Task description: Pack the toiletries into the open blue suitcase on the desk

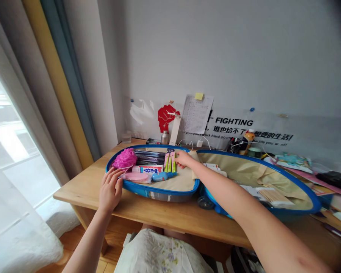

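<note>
An open blue suitcase (165,191) with a beige lining lies across the wooden desk. My left hand (111,187) rests on its near left rim, fingers stretched out. Beside those fingers are a pink mesh bath puff (125,157) and a pink item in clear wrapping (135,177). My right hand (183,158) reaches into the left half, its fingers curled down beside several slim green-and-pink sachets (169,162); whether it grips anything is hidden. A boxed toothpaste (147,169), a small blue bottle (160,176) and dark flat packs (150,157) lie near the sachets.
The suitcase's right half holds a pack of cotton swabs (272,196) and white items. Behind stand a metallic bottle (165,137), a white upright strip (175,131) and cables. Clutter (332,182) covers the desk's right end. Curtains (57,83) hang at left.
</note>
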### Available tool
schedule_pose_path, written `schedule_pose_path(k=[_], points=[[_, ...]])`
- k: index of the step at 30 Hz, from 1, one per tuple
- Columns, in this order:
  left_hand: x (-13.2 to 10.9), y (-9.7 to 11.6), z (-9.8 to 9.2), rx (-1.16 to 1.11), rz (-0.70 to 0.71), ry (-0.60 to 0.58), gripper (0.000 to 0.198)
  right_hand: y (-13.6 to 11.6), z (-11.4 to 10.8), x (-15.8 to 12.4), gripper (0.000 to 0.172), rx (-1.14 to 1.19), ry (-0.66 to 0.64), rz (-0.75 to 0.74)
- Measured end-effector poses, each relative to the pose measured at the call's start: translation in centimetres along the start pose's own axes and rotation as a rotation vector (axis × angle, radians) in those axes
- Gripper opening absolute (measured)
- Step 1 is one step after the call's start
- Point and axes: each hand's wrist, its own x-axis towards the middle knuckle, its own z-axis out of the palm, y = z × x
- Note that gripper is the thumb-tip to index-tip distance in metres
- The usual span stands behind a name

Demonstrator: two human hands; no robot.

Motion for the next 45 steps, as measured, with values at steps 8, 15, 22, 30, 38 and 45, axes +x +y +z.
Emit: schedule_pose_path(k=[8, 15, 22, 30, 38, 45], points=[[0.0, 0.0, 0.1, 0.0, 0.011, 0.022, 0.034, 0.4, -10.2, -3.3, 0.036, 0.161, 0.223, -0.177], [0.0, 0.1, 0.0, -0.005, 0.037, 0.02, 0.034, 10.0, -16.7, -6.0, 0.033, -0.038, 0.256, -0.035], [0.1, -0.1, 0.0, 0.002, 0.037, 0.012, 0.035, 17.3, -15.2, -7.2, 0.025, -0.345, -0.03, -0.032], [-0.1, -0.2, 0.1, 0.017, 0.032, 0.013, 0.036, 19.1, -13.4, -7.2, 0.026, -0.467, -0.071, -0.018], [0.0, -0.3, 0.1, 0.022, 0.047, 0.022, 0.035, 19.2, -12.2, -5.9, 0.024, -0.415, -0.067, 0.075], [0.1, -0.1, 0.0, 0.025, 0.061, 0.03, 0.034, 19.2, -11.2, -5.5, 0.026, -0.349, -0.057, 0.086]])
